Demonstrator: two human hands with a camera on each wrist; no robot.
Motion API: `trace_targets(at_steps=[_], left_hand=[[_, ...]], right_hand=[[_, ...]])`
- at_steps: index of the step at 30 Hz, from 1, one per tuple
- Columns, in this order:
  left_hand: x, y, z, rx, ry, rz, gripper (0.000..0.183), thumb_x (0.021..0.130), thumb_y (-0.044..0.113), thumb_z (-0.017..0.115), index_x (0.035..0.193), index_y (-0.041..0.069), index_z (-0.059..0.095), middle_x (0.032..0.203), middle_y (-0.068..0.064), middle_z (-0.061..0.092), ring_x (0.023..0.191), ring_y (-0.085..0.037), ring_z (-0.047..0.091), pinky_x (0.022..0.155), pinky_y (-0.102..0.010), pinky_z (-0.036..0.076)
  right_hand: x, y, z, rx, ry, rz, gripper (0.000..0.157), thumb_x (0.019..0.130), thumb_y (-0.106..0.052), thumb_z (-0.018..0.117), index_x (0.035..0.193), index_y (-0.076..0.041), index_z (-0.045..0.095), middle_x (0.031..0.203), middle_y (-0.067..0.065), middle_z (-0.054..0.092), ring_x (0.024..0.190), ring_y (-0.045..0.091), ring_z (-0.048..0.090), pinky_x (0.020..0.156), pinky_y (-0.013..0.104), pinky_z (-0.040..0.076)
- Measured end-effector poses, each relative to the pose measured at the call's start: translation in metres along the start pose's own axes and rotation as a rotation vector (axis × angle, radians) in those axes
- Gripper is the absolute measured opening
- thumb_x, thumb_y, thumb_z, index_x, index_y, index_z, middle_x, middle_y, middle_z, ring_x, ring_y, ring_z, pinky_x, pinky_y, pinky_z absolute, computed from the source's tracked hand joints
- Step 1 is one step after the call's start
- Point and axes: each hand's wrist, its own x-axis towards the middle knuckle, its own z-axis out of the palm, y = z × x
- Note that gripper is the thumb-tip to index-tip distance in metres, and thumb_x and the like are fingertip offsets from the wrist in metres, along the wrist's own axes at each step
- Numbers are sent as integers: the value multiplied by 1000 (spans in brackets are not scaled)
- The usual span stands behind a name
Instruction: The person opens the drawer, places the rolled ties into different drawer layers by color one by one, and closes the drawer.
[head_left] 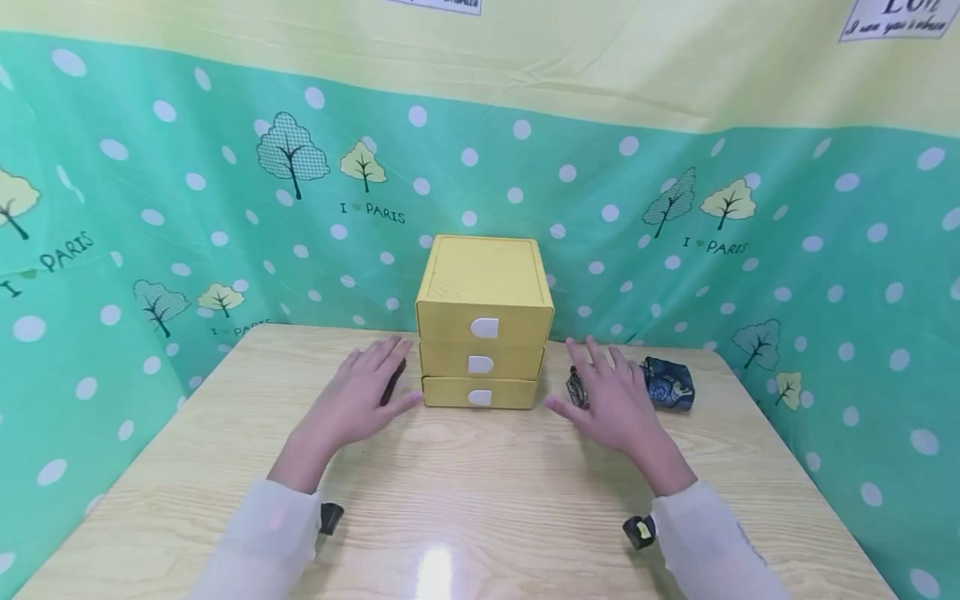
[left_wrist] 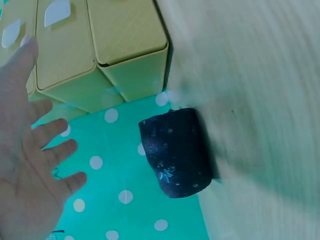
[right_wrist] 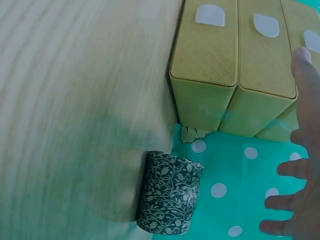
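Note:
A yellow three-drawer box with white pull tabs stands at the back, all drawers closed. My left hand, fingers spread, hovers just left of it and holds nothing. Partly hidden behind that hand is a dark rolled cloth bundle with a faint small pattern, lying on the table. To the box's right my right hand is likewise spread and holds nothing. It overlaps a dark bundle with a pale vine pattern in the head view. Just beyond its fingers on the right lies a blue patterned bundle.
The pale wood-grain table reaches back to a green, white-dotted curtain with tree prints. The curtain also hangs along both sides. Small black devices sit at both white sleeves.

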Motion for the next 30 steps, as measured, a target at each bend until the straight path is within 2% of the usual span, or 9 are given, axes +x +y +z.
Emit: trace_targets(at_steps=[8,11,13,16,20,23,27,30], left_hand=[[13,0,-11,-53,60,21,78,105,53,51,163,9,23,165,-17,30,150,-40,30,123,-59,27],[18,2,-15,-71,77,25,77,106,53,48,164,10,21,165,-16,31,150,-39,30,123,-58,29],[21,2,-17,-84,90,24,77,106,53,47,164,11,20,165,-16,31,150,-38,30,123,-57,30],[27,1,-19,-114,102,15,77,106,53,48,165,13,19,165,-16,31,150,-38,29,122,-59,30],[36,-1,-18,-199,122,-5,76,106,51,48,164,12,19,166,-17,28,152,-39,25,123,-60,27],[41,-2,-16,-274,167,-2,73,107,49,47,164,10,21,164,-19,30,147,-40,35,120,-61,32],[49,-4,-13,-374,253,27,67,108,43,48,162,9,26,157,-19,39,130,-41,54,109,-59,47],[54,-6,-11,-470,320,64,60,109,35,51,159,7,32,151,-20,45,122,-40,59,103,-55,54]], right_hand=[[10,0,-10,30,140,-41,92,96,-65,58,162,-9,27,160,24,36,142,48,36,116,72,30],[15,-1,-12,37,209,-67,88,97,-60,61,161,-9,29,157,23,40,136,49,43,110,72,37],[18,-2,-13,41,269,-97,86,96,-56,64,159,-7,33,155,22,43,130,47,48,103,68,45],[24,-4,-15,56,353,-145,82,95,-50,68,156,-4,39,151,23,48,123,46,52,97,63,50],[32,-7,-18,80,426,-189,78,94,-45,71,153,-2,43,143,26,54,124,46,54,102,62,49],[37,-10,-19,97,460,-208,77,94,-42,73,152,-1,44,138,26,56,122,46,56,103,61,50],[43,-15,-20,130,518,-250,75,92,-37,76,149,1,46,133,26,58,117,45,57,99,60,52],[47,-20,-21,146,567,-291,72,90,-33,79,146,2,49,129,26,60,113,44,59,94,58,54]])
